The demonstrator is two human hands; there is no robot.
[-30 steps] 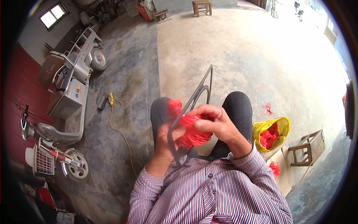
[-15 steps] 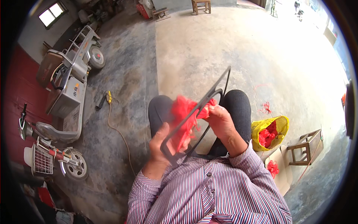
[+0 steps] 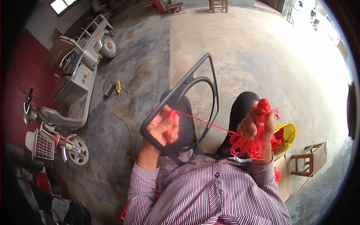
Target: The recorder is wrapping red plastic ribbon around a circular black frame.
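A dark plastic frame (image 3: 179, 90) with a rounded inner hoop stands tilted above my lap. My left hand (image 3: 154, 126) is closed around its lower left side, fingers and thumb over a band of red cord (image 3: 173, 122) there. From that band a taut red strand (image 3: 208, 122) runs across the frame's opening to my right hand (image 3: 248, 125). Raised beyond the frame's right side, my right hand is closed on a bundle of red cord (image 3: 245, 146). The bundle has a wound knob on top and loose loops hanging below the fist.
At right, a yellow bag (image 3: 288, 135) holding red cord sits near a small wooden stool (image 3: 309, 159). An electric cargo tricycle (image 3: 80, 84) fills the left side. A cable (image 3: 119, 112) with a yellow connector lies on the concrete floor. Another wooden stool (image 3: 218, 6) stands far off.
My right hand has moved right, away from the frame, drawing the cord bundle along and stretching a strand across. The frame has shifted left and turned, with my left hand still on it.
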